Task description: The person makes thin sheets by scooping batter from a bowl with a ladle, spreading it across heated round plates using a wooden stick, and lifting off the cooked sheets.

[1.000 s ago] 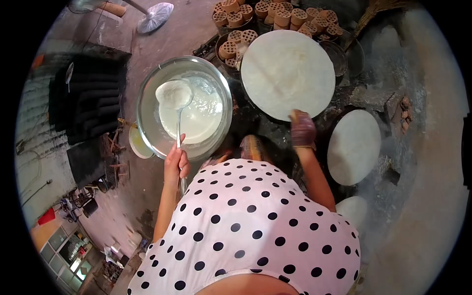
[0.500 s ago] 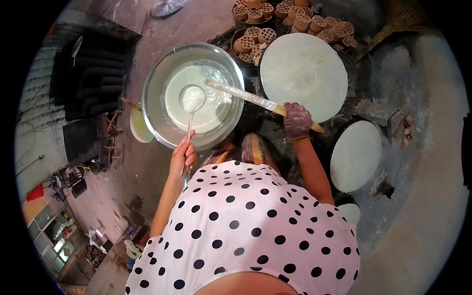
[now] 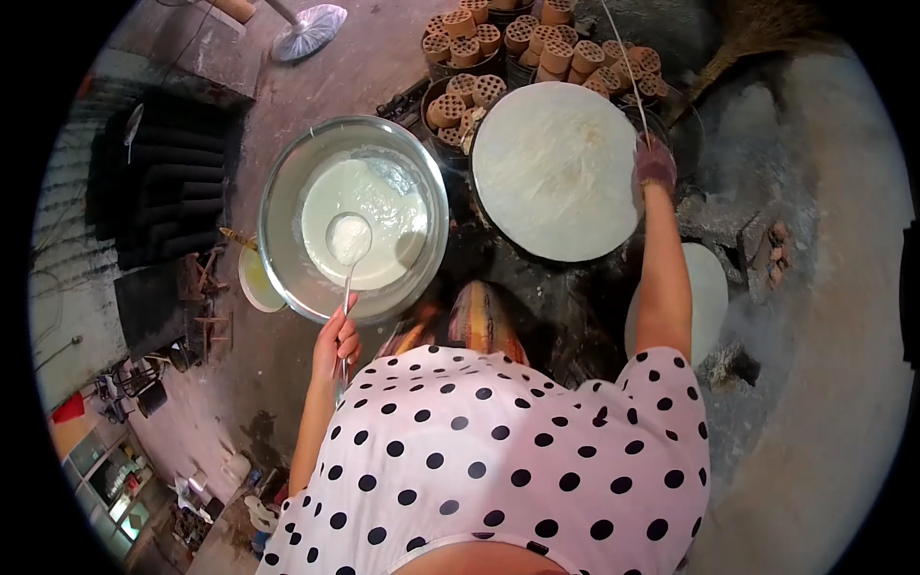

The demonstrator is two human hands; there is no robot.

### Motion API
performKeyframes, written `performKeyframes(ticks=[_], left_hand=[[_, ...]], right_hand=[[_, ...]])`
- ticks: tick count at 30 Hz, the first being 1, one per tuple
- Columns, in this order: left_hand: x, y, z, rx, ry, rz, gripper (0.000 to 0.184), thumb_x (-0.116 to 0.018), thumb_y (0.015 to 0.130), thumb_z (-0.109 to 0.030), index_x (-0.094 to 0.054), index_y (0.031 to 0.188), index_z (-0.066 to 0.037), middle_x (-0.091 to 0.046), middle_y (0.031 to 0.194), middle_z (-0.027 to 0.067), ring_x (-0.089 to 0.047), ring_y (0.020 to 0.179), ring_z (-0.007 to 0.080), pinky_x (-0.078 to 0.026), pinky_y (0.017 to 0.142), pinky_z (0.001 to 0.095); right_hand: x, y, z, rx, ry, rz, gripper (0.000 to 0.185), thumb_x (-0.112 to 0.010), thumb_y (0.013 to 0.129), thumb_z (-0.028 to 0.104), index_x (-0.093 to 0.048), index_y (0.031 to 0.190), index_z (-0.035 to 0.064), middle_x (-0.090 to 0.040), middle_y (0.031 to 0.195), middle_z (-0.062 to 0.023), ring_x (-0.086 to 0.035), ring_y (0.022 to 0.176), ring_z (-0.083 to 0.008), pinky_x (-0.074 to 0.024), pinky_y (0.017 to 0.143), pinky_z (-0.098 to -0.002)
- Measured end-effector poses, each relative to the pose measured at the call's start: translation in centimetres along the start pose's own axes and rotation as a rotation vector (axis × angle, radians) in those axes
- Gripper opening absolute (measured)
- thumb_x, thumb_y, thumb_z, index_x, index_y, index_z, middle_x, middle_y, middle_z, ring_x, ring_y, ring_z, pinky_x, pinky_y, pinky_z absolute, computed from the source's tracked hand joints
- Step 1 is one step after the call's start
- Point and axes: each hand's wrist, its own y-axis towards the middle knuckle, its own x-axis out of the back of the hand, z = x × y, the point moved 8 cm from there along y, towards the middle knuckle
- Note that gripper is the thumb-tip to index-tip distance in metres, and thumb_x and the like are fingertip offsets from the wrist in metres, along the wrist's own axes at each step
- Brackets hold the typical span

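Note:
My left hand [image 3: 337,343] is closed round the handle of a ladle [image 3: 349,240]. Pale, thick liquid fills the ladle's bowl, which is over the white batter [image 3: 369,206] inside a wide metal basin [image 3: 441,182]. At the right edge of a round griddle [image 3: 556,172] covered by a pale sheet, my gloved right hand [image 3: 655,165] grips a long flat wooden spatula [image 3: 628,72]. The spatula is seen nearly edge-on and points away from me. The fingers of this hand are partly hidden by the glove and the angle.
Several perforated clay-coloured briquettes [image 3: 460,43] are heaped in containers behind the griddle. Another pale round surface [image 3: 695,297] is under my right arm. A broom [image 3: 757,48] leans at the far right. Left of the basin is a small yellowish bowl [image 3: 261,283].
My right hand has swung away and right, from in front of the griddle to its right edge, turning the spatula from over the basin to point away. My left hand still holds the filled ladle.

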Motion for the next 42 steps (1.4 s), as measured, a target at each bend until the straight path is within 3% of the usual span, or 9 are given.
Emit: performKeyframes(ticks=[4,8,10,16,18,24,34,37,42], left_hand=[[-0.9,-0.5,0.3,-0.005,-0.029,-0.057,0.039,-0.035,0.101,-0.021,-0.038,0.138,-0.008,-0.03,0.058,-0.0075,-0.03,0.038,0.002,-0.027,0.034,0.0194],[-1.4,-1.1,0.3,-0.012,-0.082,-0.099,0.038,-0.035,0.101,-0.02,-0.038,0.138,-0.008,-0.032,0.058,-0.0072,-0.031,0.038,0.0021,-0.027,0.033,0.0194],[-1.4,-1.0,0.3,-0.022,-0.086,-0.108,0.038,-0.036,0.101,-0.02,-0.039,0.137,-0.008,-0.033,0.059,-0.0069,-0.031,0.038,0.0023,-0.028,0.033,0.0194],[-2.1,-0.5,0.6,-0.024,-0.123,-0.157,0.038,-0.037,0.101,-0.019,-0.039,0.137,-0.007,-0.034,0.06,-0.0068,-0.031,0.038,0.0016,-0.031,0.033,0.0186],[-2.5,-0.3,0.7,-0.029,-0.137,-0.145,0.038,-0.037,0.101,-0.019,-0.039,0.137,-0.007,-0.034,0.061,-0.0069,-0.031,0.038,0.0012,-0.032,0.033,0.0179],[-4.1,0.9,0.6,-0.031,-0.137,-0.144,0.039,-0.037,0.1,-0.019,-0.038,0.137,-0.005,-0.032,0.06,-0.0071,-0.031,0.039,0.001,-0.031,0.034,0.0178],[-5.7,1.7,0.7,-0.013,-0.117,-0.086,0.04,-0.036,0.101,-0.019,-0.036,0.138,-0.005,-0.032,0.06,-0.0071,-0.031,0.039,0.0019,-0.031,0.035,0.0181],[-5.7,1.8,0.6,-0.007,-0.116,-0.119,0.039,-0.035,0.101,-0.019,-0.036,0.138,-0.006,-0.032,0.06,-0.007,-0.032,0.039,0.0019,-0.031,0.035,0.0182],[-5.7,1.6,0.1,-0.035,-0.129,-0.104,0.039,-0.035,0.101,-0.02,-0.037,0.138,-0.006,-0.032,0.059,-0.0073,-0.032,0.038,0.0015,-0.03,0.034,0.0183]], right_hand=[[-5.3,9.0,0.3,0.056,0.046,0.209,0.045,-0.049,0.092,0.038,-0.05,0.132,0.0179,-0.051,0.134,-0.0112,-0.052,0.118,-0.0312,-0.0449,0.095,-0.0438],[-8.0,11.3,4.2,0.271,-0.536,0.356,0.051,-0.048,0.092,0.038,-0.043,0.138,0.0173,-0.045,0.139,-0.0105,-0.046,0.125,-0.0268,-0.0397,0.102,-0.0401],[-5.7,11.7,5.5,0.388,-0.421,0.163,0.044,-0.055,0.086,0.04,-0.059,0.119,0.0117,-0.059,0.12,-0.0155,-0.056,0.109,-0.0339,-0.0458,0.093,-0.0419],[-6.4,15.5,3.7,0.392,-0.297,0.184,0.042,-0.06,0.083,0.031,-0.059,0.121,0.0127,-0.062,0.115,-0.015,-0.058,0.107,-0.0323,-0.046,0.09,-0.0396],[-5.2,13.3,4.7,0.235,-0.245,0.375,0.046,-0.053,0.089,0.04,-0.055,0.126,0.0131,-0.039,0.144,-0.0087,-0.038,0.131,-0.0281,-0.0331,0.108,-0.0387],[-8.9,14.6,6.4,0.36,-0.188,0.294,0.048,-0.057,0.086,0.036,-0.054,0.127,0.0101,-0.056,0.127,-0.0142,-0.055,0.112,-0.0316,-0.0445,0.093,-0.0376],[-12.3,14.8,12.4,0.765,-0.714,0.289,0.049,-0.047,0.092,0.046,-0.053,0.126,0.0106,-0.056,0.122,-0.0133,-0.054,0.111,-0.029,-0.0438,0.095,-0.038],[-11.8,15.2,11.9,0.665,-0.552,0.469,0.049,-0.051,0.089,0.047,-0.056,0.123,0.0114,-0.056,0.122,-0.0144,-0.054,0.111,-0.0305,-0.0435,0.095,-0.0386],[-1.7,12.1,7.8,0.291,0.072,0.151,0.052,-0.057,0.086,0.04,-0.054,0.129,0.0103,-0.059,0.122,-0.0153,-0.057,0.109,-0.0313,-0.0438,0.092,-0.0403]])
